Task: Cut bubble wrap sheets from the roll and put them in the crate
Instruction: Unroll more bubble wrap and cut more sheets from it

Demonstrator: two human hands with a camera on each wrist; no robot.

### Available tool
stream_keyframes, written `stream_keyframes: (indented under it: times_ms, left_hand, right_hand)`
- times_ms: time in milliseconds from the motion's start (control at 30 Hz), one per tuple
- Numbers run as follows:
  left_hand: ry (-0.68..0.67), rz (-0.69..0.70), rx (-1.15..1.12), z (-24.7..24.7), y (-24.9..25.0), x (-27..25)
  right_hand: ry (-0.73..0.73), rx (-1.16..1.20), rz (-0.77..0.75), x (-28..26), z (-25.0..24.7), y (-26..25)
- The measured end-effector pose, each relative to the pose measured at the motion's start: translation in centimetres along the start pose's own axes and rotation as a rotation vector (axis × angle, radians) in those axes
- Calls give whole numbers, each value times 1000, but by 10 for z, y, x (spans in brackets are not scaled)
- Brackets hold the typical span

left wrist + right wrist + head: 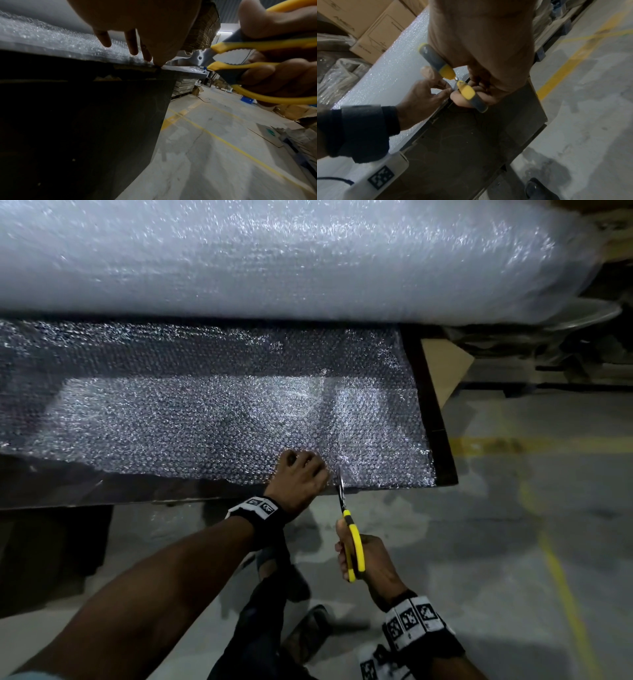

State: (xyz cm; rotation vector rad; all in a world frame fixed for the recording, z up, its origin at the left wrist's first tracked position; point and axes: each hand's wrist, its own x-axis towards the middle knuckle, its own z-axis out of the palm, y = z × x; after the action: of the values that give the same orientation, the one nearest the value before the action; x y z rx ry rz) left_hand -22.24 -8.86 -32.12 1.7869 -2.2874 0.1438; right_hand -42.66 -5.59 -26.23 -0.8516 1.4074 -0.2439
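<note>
A big bubble wrap roll point(274, 258) lies across the back of a dark table point(442, 436). An unrolled bubble wrap sheet point(191, 416) covers the tabletop up to its near edge. My left hand point(308, 465) pinches that near edge just left of the scissors, fingers on top point(133, 44) and thumb at the table lip. My right hand point(356, 556) grips yellow-handled scissors point(352, 542). Their blades point(340, 484) are parted at the sheet's edge point(199, 58). In the right wrist view the left hand point(443, 90) sits beside the scissor handles point(465, 92).
Grey concrete floor with yellow lines point(561, 587) runs to the right of the table. A cardboard sheet point(445, 371) leans past the table's right end. Cardboard boxes point(373, 31) stand behind the roll. A small blue box point(247, 100) stands far off. My feet point(308, 631) are below.
</note>
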Motion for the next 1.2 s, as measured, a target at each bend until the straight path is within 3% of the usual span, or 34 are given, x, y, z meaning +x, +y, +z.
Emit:
stream_keyframes:
  times_ms: [200,400,567,1200]
  left_hand:
    - [-81,-65,-50,-13,-1,-5]
    - [-387,-56,-16,-30,-8,-18]
    - [-329,-45,55,-40,-2,-11]
    - [-509,-75,29,-49,-4,-8]
  right_hand:
    - [-13,-9,-4,1,2,-1]
    - [-8,-105,-38,7,5,-1]
    - [-7,-81,-19,4,8,-6]
    - [-18,-92,-9,15,14,-20]
